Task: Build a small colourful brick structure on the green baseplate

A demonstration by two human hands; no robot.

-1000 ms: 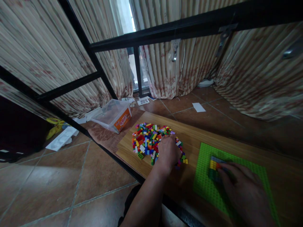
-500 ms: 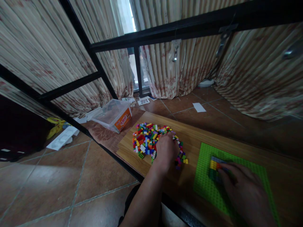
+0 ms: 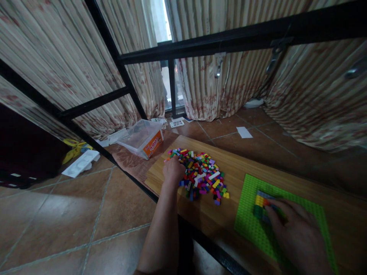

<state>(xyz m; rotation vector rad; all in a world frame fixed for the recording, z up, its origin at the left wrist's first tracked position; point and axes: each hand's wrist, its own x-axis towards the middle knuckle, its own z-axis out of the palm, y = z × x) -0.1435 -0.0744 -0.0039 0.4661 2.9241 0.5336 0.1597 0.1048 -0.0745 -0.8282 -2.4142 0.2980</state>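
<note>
Now my right hand [image 3: 295, 225] pinches the brick build [image 3: 259, 204] on the green baseplate [image 3: 247, 212]; a steady hold suits it. My left hand [image 3: 174, 171] is at the brick pile's [image 3: 200, 172] left side, fingertips hidden, grip impossible to tell; gentle sifting should avoid scattering.

My left forearm [image 3: 160, 229] is bare and rises from the bottom edge of the frame, somewhat left of the middle. At its end, my left hand [image 3: 173, 170] is near the centre, its back turned upward and its fingers curled down; their tips are hidden, so I cannot tell how closed they are. My right hand [image 3: 298, 229] is in the lower right, pointing toward the left, with thumb [image 3: 272, 219] and forefinger [image 3: 282, 205] brought together in a pinch.
</note>
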